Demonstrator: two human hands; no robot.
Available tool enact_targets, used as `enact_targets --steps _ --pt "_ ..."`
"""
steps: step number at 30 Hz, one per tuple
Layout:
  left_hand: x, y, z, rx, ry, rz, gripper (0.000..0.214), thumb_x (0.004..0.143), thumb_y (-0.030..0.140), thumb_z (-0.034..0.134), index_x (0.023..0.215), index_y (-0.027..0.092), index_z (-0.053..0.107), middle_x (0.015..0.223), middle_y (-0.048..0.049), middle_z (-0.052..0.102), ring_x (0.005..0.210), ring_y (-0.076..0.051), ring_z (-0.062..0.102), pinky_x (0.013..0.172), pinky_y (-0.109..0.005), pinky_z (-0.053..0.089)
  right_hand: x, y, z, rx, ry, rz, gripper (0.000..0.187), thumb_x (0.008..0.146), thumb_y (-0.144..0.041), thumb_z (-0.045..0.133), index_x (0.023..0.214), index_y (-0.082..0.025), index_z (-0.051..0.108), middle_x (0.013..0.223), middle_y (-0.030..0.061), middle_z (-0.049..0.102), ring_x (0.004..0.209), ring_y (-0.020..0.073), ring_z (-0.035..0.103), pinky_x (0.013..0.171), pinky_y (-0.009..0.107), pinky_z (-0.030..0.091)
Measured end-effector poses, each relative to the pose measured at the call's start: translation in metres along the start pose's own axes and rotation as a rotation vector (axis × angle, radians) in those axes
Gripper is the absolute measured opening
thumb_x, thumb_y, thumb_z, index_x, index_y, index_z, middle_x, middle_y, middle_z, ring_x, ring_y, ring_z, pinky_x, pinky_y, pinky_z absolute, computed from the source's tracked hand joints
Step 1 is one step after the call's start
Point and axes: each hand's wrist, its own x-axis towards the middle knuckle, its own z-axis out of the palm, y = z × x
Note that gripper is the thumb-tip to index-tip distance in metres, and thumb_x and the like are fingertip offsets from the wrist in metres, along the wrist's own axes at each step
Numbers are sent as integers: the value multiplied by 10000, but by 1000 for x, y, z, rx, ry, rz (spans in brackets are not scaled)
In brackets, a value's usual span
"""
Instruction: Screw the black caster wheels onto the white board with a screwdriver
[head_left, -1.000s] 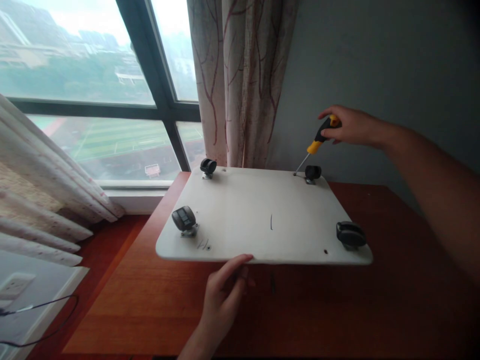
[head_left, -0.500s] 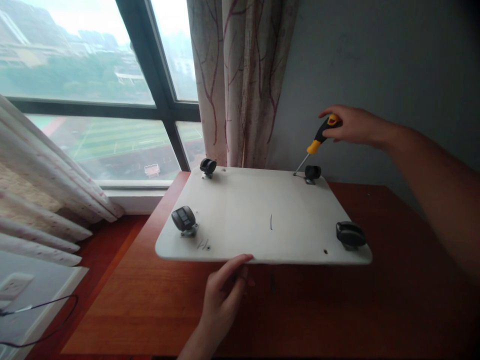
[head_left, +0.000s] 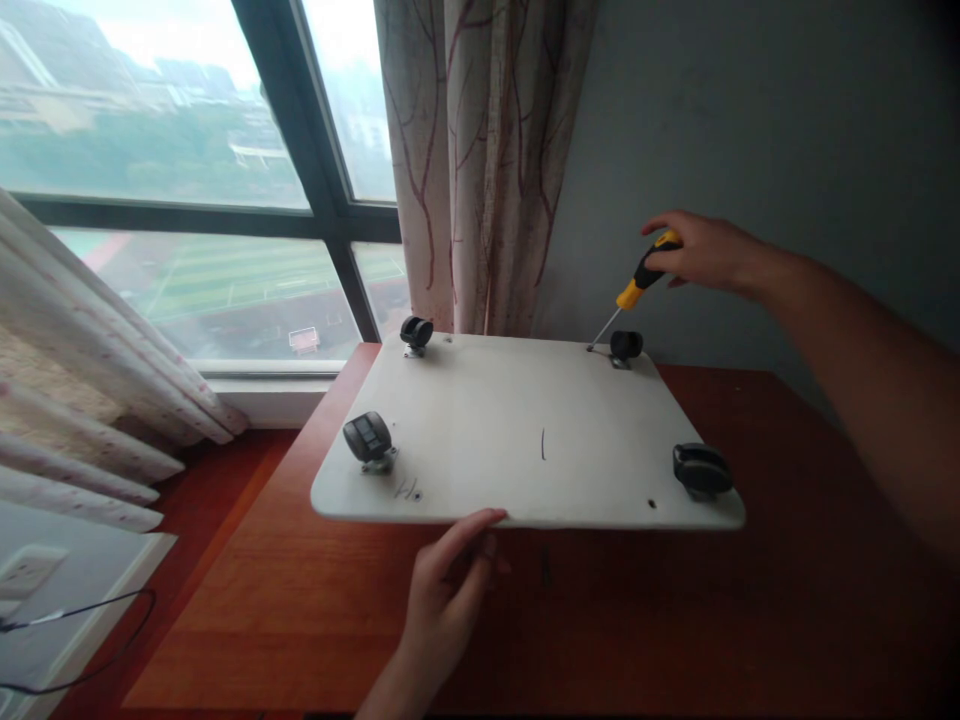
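A white board [head_left: 487, 420] with rounded corners lies above the table, its caster wheels facing up. My right hand [head_left: 701, 250] is wrapped round the yellow and black handle of a screwdriver [head_left: 636, 286]. The screwdriver slants down to the left, its tip in or at a hole near the board's far right caster [head_left: 625, 347]. At the board's near edge my left hand [head_left: 457, 570] grips the rim, thumb on top and fingers partly hidden below. Other casters stand at the near left [head_left: 367, 438], near right [head_left: 701, 470] and far left [head_left: 415, 333] corners.
The board rests over a reddish-brown wooden table [head_left: 300, 610]. Behind it hang patterned curtains [head_left: 487, 170] beside a window [head_left: 225, 290] and a grey wall [head_left: 750, 120]. A wall socket [head_left: 31, 575] with a dark cable [head_left: 112, 600] is at the lower left.
My right hand and the screwdriver handle have shifted very slightly, with the tip staying at the same hole. My left hand and the board have kept their places.
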Motion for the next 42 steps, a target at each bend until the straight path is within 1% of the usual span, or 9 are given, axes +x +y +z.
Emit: enact_targets --steps 4,8,11,18,21,25,30,36,42 --pt "0 -1 0 3 0 11 261 965 219 587 1198 236 705 707 -2 706 600 -108 621 564 -175 500 -3 -1 0 -334 149 19 535 848 -677 577 1058 -208 727 901 146 692 837 297 634 755 455 486" --pt "-1 -1 -1 2 -2 1 265 965 222 587 1204 230 701 710 -5 708 596 -108 621 560 -174 501 1 4 0 -199 89 -77 415 859 -467 652 1192 -222 692 939 116 694 804 247 624 747 404 485" --pt "-1 0 -1 1 -3 -10 266 966 223 584 1205 226 701 714 -8 711 606 -111 630 564 -174 505 4 6 2 40 -9 -113 573 809 -274 688 1367 -229 571 993 85 684 726 182 606 700 341 503" --pt "0 -1 0 8 -7 11 276 965 211 580 1213 245 697 720 -1 711 615 -107 633 574 -168 507 -2 -1 2 -257 124 -4 462 855 -615 629 1021 -192 714 811 116 683 743 236 617 741 429 489" --pt "0 -1 0 11 -4 13 274 966 215 580 1213 237 695 715 -2 708 601 -106 627 566 -170 504 0 4 2 -50 49 -31 374 872 -427 670 1159 -186 677 839 72 687 612 150 595 667 352 511" --pt "0 -3 -1 32 -7 19 278 970 212 573 1223 242 685 718 2 710 602 -108 629 559 -171 500 4 12 6 237 4 -8 563 816 -218 695 1363 -209 562 1154 103 644 655 107 598 606 276 554" --pt "-1 0 1 116 -12 106 309 974 167 541 1251 243 656 714 11 701 598 -104 631 570 -175 497 -2 9 8 106 47 -15 538 846 -407 721 1320 -191 587 1083 92 668 565 93 585 665 332 568" --pt "15 48 4 258 -207 342 353 938 120 549 1256 229 655 735 -13 717 571 -120 620 543 -210 485 -4 9 5 71 76 -141 460 853 -376 723 1265 -189 639 962 60 686 592 116 603 709 329 528" --pt "103 112 25 596 -398 315 349 969 259 508 1273 241 677 890 -55 752 659 -158 645 675 -279 523 3 25 5 115 68 -262 510 787 -272 735 1287 -230 644 1073 80 682 903 208 598 840 353 500"
